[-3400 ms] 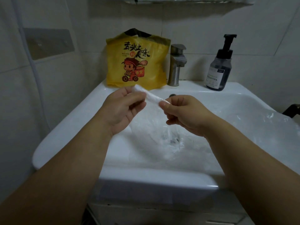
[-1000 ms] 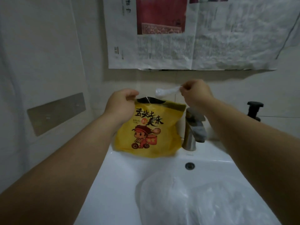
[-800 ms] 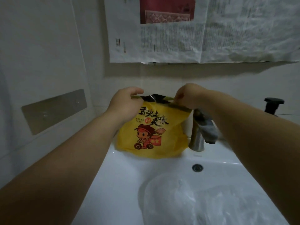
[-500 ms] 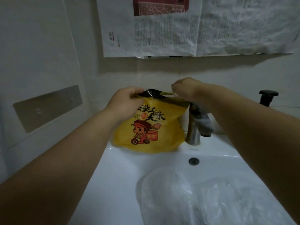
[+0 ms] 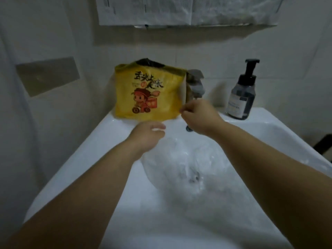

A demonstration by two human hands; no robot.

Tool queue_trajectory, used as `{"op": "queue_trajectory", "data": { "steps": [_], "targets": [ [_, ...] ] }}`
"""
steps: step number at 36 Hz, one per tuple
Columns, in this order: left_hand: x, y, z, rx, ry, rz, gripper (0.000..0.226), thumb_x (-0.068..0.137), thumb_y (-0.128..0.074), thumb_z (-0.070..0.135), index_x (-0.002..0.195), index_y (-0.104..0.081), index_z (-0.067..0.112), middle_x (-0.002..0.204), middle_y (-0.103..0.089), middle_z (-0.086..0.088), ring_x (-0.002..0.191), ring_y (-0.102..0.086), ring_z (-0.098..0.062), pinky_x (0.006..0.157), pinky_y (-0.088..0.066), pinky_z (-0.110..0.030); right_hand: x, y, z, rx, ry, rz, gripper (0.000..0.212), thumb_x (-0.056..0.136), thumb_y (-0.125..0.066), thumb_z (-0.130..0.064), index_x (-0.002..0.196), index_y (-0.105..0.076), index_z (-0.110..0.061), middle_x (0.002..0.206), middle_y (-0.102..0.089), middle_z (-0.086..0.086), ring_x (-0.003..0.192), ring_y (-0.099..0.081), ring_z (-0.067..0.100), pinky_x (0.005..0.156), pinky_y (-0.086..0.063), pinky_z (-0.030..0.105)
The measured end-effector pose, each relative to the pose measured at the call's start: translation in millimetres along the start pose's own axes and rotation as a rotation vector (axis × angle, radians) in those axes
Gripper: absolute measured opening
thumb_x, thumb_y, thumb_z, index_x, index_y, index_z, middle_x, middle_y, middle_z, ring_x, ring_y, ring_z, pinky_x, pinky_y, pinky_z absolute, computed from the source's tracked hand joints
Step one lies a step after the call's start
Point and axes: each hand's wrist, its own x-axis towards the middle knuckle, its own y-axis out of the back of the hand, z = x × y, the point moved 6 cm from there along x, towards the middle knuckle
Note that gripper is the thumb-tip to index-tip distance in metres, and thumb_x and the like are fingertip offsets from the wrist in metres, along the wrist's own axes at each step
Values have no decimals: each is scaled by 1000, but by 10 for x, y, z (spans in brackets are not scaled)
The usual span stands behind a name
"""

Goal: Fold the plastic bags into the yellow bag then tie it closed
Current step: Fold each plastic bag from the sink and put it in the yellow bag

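Observation:
The yellow bag point(image 5: 147, 94), printed with a cartoon rider, stands open-topped at the back of the white sink point(image 5: 89, 159), leaning on the wall. Something dark shows in its mouth. Several crumpled clear plastic bags point(image 5: 181, 166) lie in the basin. My left hand point(image 5: 147, 134) hovers just over their far edge, below the yellow bag, with its fingers relaxed and holding nothing. My right hand point(image 5: 197, 116) is beside the yellow bag's lower right corner; its fingers are loosely curled and I see nothing in them. The view is blurred.
A metal faucet point(image 5: 195, 83) stands right behind the yellow bag. A dark pump soap bottle point(image 5: 240, 97) sits on the sink's back right. Newspaper point(image 5: 179, 11) hangs on the wall above. A grey plate point(image 5: 48, 78) is fixed to the left wall.
Both hands have let go of the yellow bag's top and dropped toward the basin. The rolled white bag that my right hand held is out of sight. The view has tilted down.

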Motion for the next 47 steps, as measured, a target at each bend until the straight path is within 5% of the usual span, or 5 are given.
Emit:
{"op": "queue_trajectory", "data": {
  "steps": [11, 16, 34, 40, 47],
  "targets": [
    [-182, -458, -674, 410, 276, -326, 53, 93, -59, 35, 143, -43, 32, 161, -6, -17, 148, -15, -30, 117, -23, -41, -547, -606, 674, 16, -268, -219, 30, 92, -52, -14, 116, -66, -2, 118, -65, 12, 107, -59, 28, 92, -46, 34],
    [-37, -391, -555, 189, 221, -151, 37, 95, -59, 21, 128, -60, 4, 134, -57, -12, 124, -52, -27, 94, -41, -30, -459, -725, 694, 61, -262, -298, 39, 92, -56, -17, 130, -56, -13, 131, -57, 6, 109, -55, 21, 95, -44, 29],
    [-124, -547, -367, -304, 180, -287, 20, 96, -56, 26, 89, -71, 14, 94, -70, 3, 92, -61, -14, 80, -46, -30, -662, -919, 776, 157, -358, -608, 86, 80, -75, -36, 148, -23, -30, 139, -44, 2, 118, -50, 23, 94, -49, 40],
    [-134, -191, -75, -907, 33, -15, 14, 95, -56, 16, 97, -69, 11, 81, -67, 2, 76, -64, -12, 61, -51, -22, -523, -629, 504, 491, -272, -288, 9, 94, -58, -21, 99, -61, -14, 101, -64, 10, 93, -60, 28, 82, -54, 38],
    [-78, -157, -181, -712, 57, -107, 62, 77, -68, 54, 129, -49, 26, 116, -61, 9, 107, -58, -14, 90, -50, -40, -533, -534, 464, 1052, -446, -207, 13, 92, -53, -13, 84, -61, -8, 81, -57, 8, 73, -58, 26, 72, -55, 37]
  ]
}}
